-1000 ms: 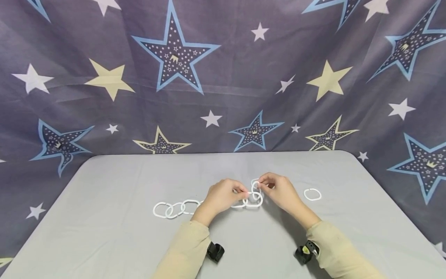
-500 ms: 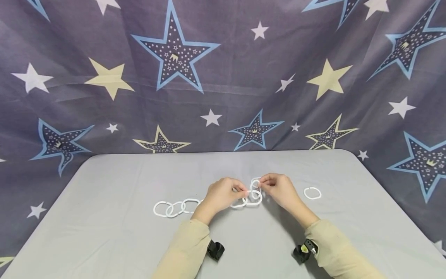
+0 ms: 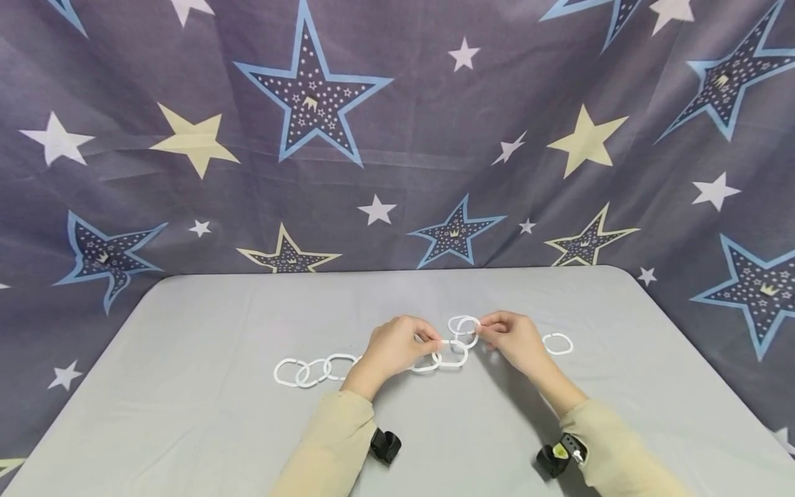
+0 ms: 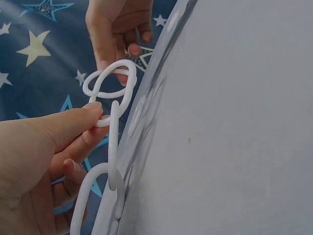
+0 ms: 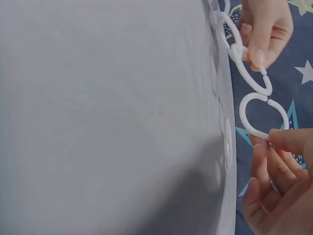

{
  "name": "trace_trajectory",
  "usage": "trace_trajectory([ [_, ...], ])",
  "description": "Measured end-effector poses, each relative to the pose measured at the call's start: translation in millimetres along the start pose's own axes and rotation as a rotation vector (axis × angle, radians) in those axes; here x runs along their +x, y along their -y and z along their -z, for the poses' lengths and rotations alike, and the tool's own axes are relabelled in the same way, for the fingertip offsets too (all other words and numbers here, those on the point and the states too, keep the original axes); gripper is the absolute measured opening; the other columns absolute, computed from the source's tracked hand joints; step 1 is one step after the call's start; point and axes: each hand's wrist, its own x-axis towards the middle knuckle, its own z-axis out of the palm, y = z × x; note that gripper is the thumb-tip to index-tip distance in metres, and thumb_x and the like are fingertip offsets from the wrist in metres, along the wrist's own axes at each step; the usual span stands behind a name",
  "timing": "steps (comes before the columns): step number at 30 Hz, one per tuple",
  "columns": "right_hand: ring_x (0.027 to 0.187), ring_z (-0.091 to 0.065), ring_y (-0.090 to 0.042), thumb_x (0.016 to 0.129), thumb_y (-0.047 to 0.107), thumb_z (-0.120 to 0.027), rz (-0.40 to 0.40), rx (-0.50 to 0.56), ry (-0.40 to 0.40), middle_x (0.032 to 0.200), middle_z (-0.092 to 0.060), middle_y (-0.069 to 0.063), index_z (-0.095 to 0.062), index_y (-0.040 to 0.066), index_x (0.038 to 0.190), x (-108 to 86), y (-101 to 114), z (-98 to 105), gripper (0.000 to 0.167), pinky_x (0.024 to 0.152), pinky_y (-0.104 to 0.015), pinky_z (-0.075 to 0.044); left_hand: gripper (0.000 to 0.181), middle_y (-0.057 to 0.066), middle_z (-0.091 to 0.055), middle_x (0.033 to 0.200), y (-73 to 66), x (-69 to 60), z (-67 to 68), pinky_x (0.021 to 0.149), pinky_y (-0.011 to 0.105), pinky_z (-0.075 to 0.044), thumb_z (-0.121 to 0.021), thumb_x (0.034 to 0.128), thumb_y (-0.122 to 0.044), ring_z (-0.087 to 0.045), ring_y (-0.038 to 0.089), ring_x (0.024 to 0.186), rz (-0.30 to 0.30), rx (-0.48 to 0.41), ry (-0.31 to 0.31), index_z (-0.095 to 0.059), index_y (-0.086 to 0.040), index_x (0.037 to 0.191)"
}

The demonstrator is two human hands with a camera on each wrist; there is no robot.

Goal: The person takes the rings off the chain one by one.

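My left hand [image 3: 396, 348] pinches a white plastic chain link [image 3: 462, 355] between thumb and finger. This link hangs at the right end of a chain [image 3: 287, 373] whose middle is hidden behind the hand. My right hand [image 3: 511, 338] pinches another white link [image 5: 243, 113] by its edge, its narrow gap facing the left hand's link in the right wrist view. These two links overlap or touch; whether they are hooked together I cannot tell. A further link [image 3: 451, 319] shows just behind them.
One loose white link [image 3: 558, 352] lies on the grey tabletop [image 3: 205, 428], right of my right hand. Beyond the table's far edge hangs a star-patterned cloth [image 3: 397, 179]. A black wrist camera [image 3: 386, 447] is strapped under the left sleeve, another [image 3: 553, 461] under the right.
My right hand has moved a little to the right with its link, which now tilts and shows more of its loop. My left hand stays almost still on its link.
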Motion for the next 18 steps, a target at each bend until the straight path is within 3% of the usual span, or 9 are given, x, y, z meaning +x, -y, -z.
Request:
trace_trajectory([
  [5, 0.066, -0.067, -0.018, 0.091, 0.015, -0.070, -0.095, 0.046, 0.038, 0.084, -0.074, -0.013, -0.069, -0.005, 0.106, -5.4, -0.1, 14.1, 0.025, 0.055, -0.027, -0.050, 0.007, -0.022, -0.066, 0.080, -0.1, 0.5, 0.0, 0.072, 0.033, -0.046, -0.076, 0.0879, -0.036, -0.061, 0.005, 0.081, 0.002, 0.003, -0.004, -0.078, -0.031, 0.091],
  [11, 0.069, -0.066, -0.018, 0.091, 0.018, -0.071, -0.120, 0.047, 0.064, 0.083, -0.072, -0.011, -0.068, -0.006, 0.109, -11.6, -1.8, 28.7, 0.030, 0.058, -0.029, -0.051, 0.007, -0.022, -0.066, 0.080, 1.9, 1.2, -0.7, 0.072, 0.034, -0.045, -0.075, 0.0878, -0.037, -0.061, 0.005, 0.081, 0.001, 0.005, -0.021, -0.078, -0.031, 0.090],
  [18, 0.070, -0.065, -0.015, 0.091, 0.017, -0.071, -0.174, 0.069, 0.042, 0.083, -0.072, -0.005, -0.066, -0.007, 0.112, -18.4, -11.4, 44.6, 0.032, 0.059, -0.029, -0.051, 0.007, -0.022, -0.065, 0.080, -0.5, 0.0, -0.6, 0.073, 0.034, -0.045, -0.075, 0.0879, -0.037, -0.060, 0.005, 0.080, 0.007, 0.015, -0.014, -0.077, -0.031, 0.090],
])
